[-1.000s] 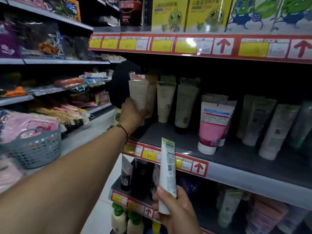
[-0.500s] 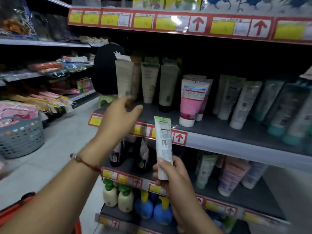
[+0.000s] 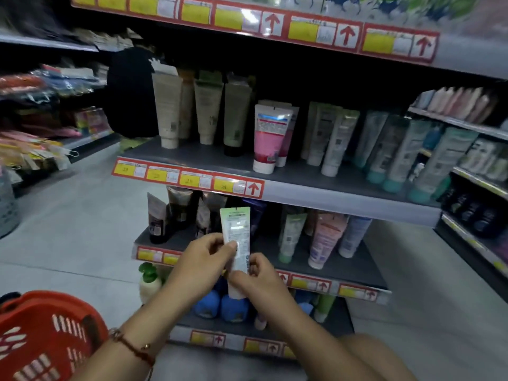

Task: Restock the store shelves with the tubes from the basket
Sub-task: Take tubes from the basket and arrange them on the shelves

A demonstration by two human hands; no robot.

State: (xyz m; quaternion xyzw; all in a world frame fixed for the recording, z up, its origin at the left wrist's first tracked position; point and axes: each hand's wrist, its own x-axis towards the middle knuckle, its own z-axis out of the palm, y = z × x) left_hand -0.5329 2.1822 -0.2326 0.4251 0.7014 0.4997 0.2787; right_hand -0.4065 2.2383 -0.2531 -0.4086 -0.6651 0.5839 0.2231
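Note:
A white tube with a green top (image 3: 235, 232) stands upright in front of the lower shelf, held in both hands. My left hand (image 3: 202, 266) pinches its left side at mid height. My right hand (image 3: 257, 279) grips its lower part from the right. The red basket (image 3: 41, 334) sits at the bottom left by my left forearm; its contents are not visible. On the middle shelf (image 3: 343, 199) a beige tube (image 3: 167, 111) stands at the left end of a row of tubes.
Below, another shelf (image 3: 365, 273) carries dark, green and pink tubes, and the bottom shelf has blue and white bottles (image 3: 220, 306). A side shelf of bottles (image 3: 472, 160) juts out at right. A grey basket (image 3: 7, 204) stands on the floor at left.
My left hand left the beige tube on the middle shelf and came down to the white tube. The view tilted down, bringing the red basket into sight.

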